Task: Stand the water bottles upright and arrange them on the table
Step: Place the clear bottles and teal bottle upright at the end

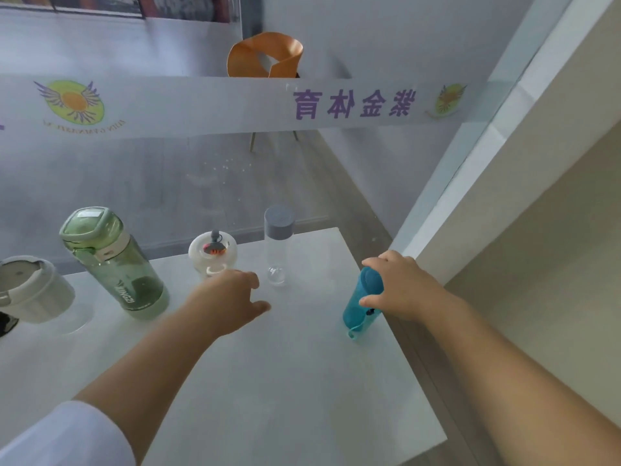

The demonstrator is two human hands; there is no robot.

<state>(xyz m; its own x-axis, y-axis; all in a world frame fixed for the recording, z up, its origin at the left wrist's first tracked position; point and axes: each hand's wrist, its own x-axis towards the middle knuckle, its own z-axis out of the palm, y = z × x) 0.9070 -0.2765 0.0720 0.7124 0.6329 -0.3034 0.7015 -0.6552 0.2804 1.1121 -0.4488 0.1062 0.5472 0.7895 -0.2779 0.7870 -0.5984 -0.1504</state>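
Several bottles stand on the white table (285, 381). A green bottle (114, 264) is upright at the left, a white cup (33, 290) at the far left edge. A small white bottle (212, 251) with a charm on its lid sits behind my left hand (232, 297), which hovers over the table with loosely curled fingers and holds nothing. A clear bottle with a grey cap (278, 243) stands upright in the middle. My right hand (400, 287) grips the top of a teal bottle (361, 301) at the table's right edge.
A glass partition with a printed banner (353, 104) runs just behind the table's far edge. An orange chair (265, 55) stands beyond it. A white wall ledge (504, 163) lies close to the right of the table.
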